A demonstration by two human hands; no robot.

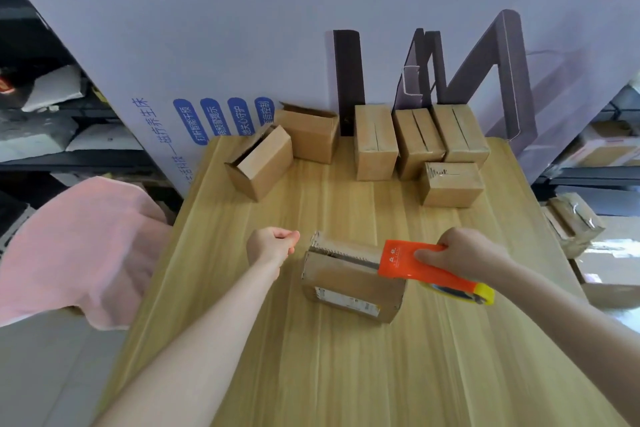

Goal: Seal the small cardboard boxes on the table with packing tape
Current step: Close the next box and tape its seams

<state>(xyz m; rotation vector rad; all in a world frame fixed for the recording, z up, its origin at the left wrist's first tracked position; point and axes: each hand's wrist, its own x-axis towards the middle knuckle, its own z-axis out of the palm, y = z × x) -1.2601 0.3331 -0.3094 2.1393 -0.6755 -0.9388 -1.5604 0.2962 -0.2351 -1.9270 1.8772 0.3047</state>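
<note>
Hands flank the small cardboard box [349, 282] on the bench [311, 374]. The left hand [273, 243] hovers just beside its left end, fingers curled on nothing visible. The right hand [464, 253] grips the orange tape dispenser [405, 260], whose nose points left onto the box's top right end. The box's long axis runs left to right.

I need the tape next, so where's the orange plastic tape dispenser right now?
Head view, right of centre: the orange plastic tape dispenser is gripped by the right hand, with its front end over the nearest small brown cardboard box.
</note>
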